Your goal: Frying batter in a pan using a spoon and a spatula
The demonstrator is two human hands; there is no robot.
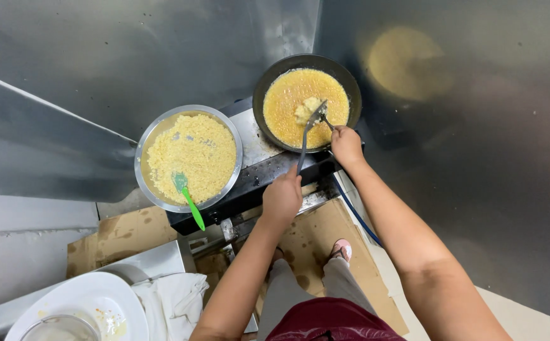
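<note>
White plate nearest; 2 hands above the stove. Left hand grips a metal utensil; right hand grips another. Both tips meet in the dark pan of yellow batter. Beside it, a grain bowl holds a green spatula.

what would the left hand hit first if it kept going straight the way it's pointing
Likely the rim of the dark frying pan: the left hand points up along the long-handled utensil towards it, over the stove; depth is unclear.
</note>
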